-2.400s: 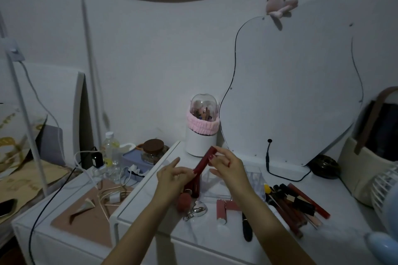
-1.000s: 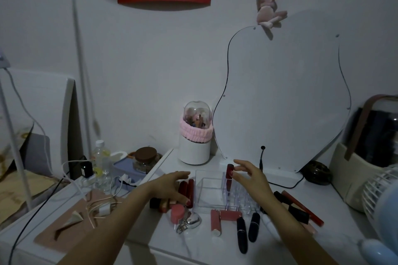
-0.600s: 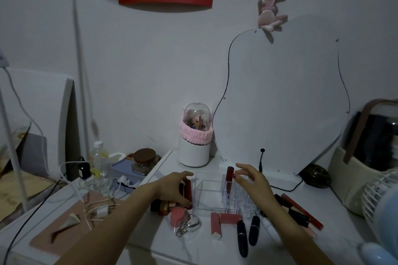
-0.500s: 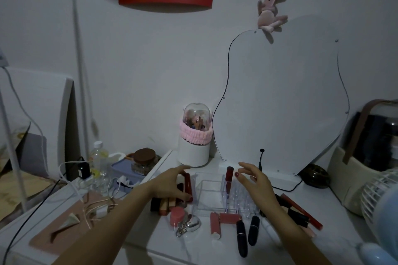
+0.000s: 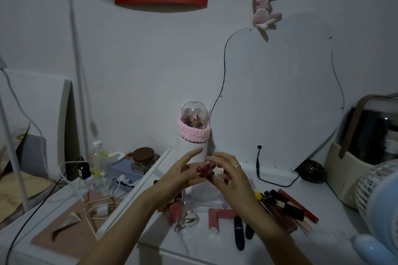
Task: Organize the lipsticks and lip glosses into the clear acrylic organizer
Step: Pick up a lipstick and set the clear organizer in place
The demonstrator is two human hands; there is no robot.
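Note:
Both my hands meet above the clear acrylic organizer (image 5: 207, 202) in the middle of the white table (image 5: 193, 243). Between them is a dark red lipstick (image 5: 207, 174). My left hand (image 5: 183, 177) pinches it from the left, index finger raised. My right hand (image 5: 231, 178) closes its fingertips on it from the right. Loose tubes lie in front of the organizer: two pink ones (image 5: 213, 220) and two black ones (image 5: 239, 232). A pile of lip glosses (image 5: 286, 207) lies to the right. A few more red tubes (image 5: 165, 207) lie left of the organizer, partly hidden by my left arm.
A white canister with a pink band (image 5: 192, 135) stands behind the organizer, next to a curved mirror (image 5: 280, 97). A pink round case (image 5: 175, 211) and a keychain (image 5: 189, 220) lie front left. At the right edge are a fan (image 5: 381, 200) and a bag (image 5: 366, 148). Cables and jars crowd the left shelf.
My left hand lifted a dark red lipstick from the left pile and brought it to the middle. My right hand left the tube standing in the organizer and rose to meet it.

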